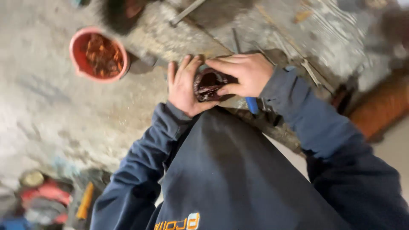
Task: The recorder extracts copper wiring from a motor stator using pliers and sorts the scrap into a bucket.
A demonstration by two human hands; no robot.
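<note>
Both my hands meet at the edge of a rough grey workbench. My left hand cups a small round dark container with a glossy dark reddish-brown content from the left side. My right hand closes over its top and right side, fingers curled around the rim. The container is partly hidden by my fingers. A blue handle sticks out just below my right hand. My dark blue sleeves and sweatshirt fill the lower half of the view.
A red bowl of rusty orange pieces stands on the bench at upper left. A wrench and a metal bar lie further back. A blurred orange-handled tool and red clutter sit at lower left.
</note>
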